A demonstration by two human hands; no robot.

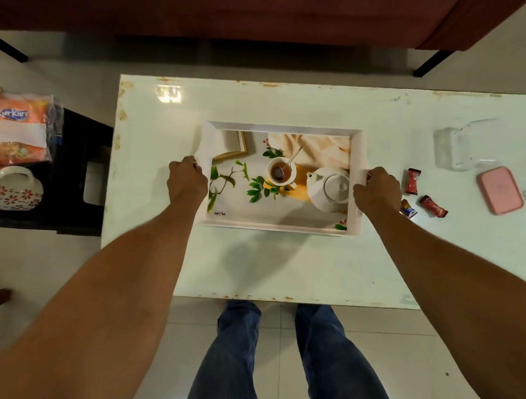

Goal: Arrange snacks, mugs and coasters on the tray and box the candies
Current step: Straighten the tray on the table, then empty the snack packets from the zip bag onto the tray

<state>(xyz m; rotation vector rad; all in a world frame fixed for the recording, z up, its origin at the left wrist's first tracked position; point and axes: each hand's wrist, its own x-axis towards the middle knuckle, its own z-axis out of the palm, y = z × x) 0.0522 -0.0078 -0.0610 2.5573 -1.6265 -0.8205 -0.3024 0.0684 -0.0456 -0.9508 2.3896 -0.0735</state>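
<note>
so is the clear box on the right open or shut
Open. The clear box has no lid on; the pink lid lies flat on the table beside it.

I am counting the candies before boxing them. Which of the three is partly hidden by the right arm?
The blue-marked candy, closest to the tray: the right wrist overlaps it. The two red candies lie fully visible.
</note>
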